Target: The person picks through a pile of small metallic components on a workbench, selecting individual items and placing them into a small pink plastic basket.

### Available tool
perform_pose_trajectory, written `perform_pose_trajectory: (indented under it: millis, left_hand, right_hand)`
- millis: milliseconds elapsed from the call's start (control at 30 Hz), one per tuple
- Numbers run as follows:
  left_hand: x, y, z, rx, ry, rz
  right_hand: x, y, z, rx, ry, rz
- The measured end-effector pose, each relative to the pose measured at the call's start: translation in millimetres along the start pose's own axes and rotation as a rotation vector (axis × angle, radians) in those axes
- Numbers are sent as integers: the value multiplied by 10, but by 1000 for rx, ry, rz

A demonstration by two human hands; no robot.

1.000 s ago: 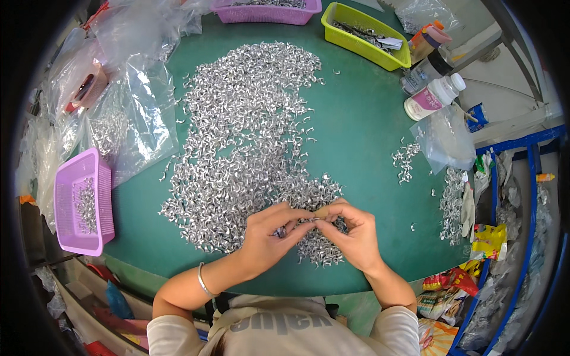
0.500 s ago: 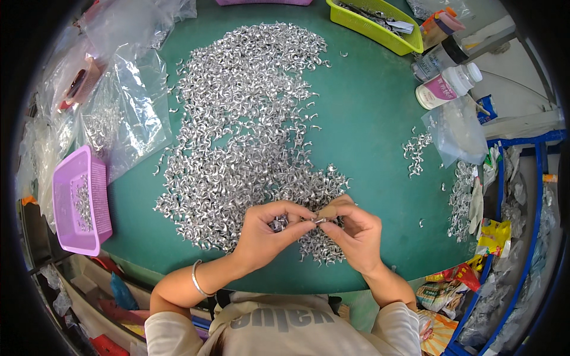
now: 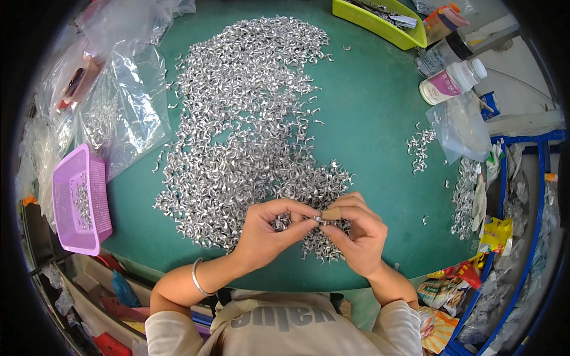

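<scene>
"Grip first: what's clamped?"

"Left hand (image 3: 261,231) and right hand (image 3: 363,237), both pinched thumb-to-finger on one small metal piece (image 3: 320,221). Tips nearly meeting. Something tan (image 3: 332,213) at my right fingertips, can't tell if it's a wrap or loose. More silver shows inside my left curl; can't tell if that's held or pile below."

"Where's that on the table?"

"Over the lower right end of the pile of curved metal pieces (image 3: 243,130), near the rounded front edge of the green table (image 3: 374,107). Forearms cross that edge."

"Room to move?"

"Left: bare strip between pile and purple basket (image 3: 102,202), which sits by the table's left edge. Clear plastic bag (image 3: 142,101) narrows it further up. Right: widest bare stretch, pile's side across to a small cluster (image 3: 420,145); few strays."

"Limits there?"

"Another plastic bag (image 3: 457,127) and white bottle (image 3: 448,83) along the right edge, yellow-green basket (image 3: 377,26) at upper right. Pile fills the middle, ragged outline."
</scene>
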State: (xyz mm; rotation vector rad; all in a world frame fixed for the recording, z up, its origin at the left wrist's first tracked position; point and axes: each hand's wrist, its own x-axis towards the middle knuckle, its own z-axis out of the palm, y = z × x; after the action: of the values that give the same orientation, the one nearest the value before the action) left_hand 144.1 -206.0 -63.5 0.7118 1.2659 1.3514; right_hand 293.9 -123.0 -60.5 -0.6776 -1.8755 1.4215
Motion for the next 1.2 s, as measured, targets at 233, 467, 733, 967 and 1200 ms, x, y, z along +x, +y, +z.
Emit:
perform_pose_trajectory:
  millis: [233, 467, 733, 967, 1200]
  left_hand:
    - [14, 18, -63, -208, 75, -117]
    - [-156, 262, -379, 193, 373, 114]
    - [-1349, 577, -2623, 948, 1283, 424]
    - [-1363, 546, -2541, 987, 1338, 545]
    - [-179, 584, -820, 925, 430, 372]
  right_hand:
    - [273, 202, -299, -566, 61, -28]
    - [146, 90, -152, -832, -426, -9]
    - [38, -51, -423, -649, -593, -124]
    - [807, 257, -501, -360, -214, 236]
    - [1649, 753, -118, -586, -77, -233]
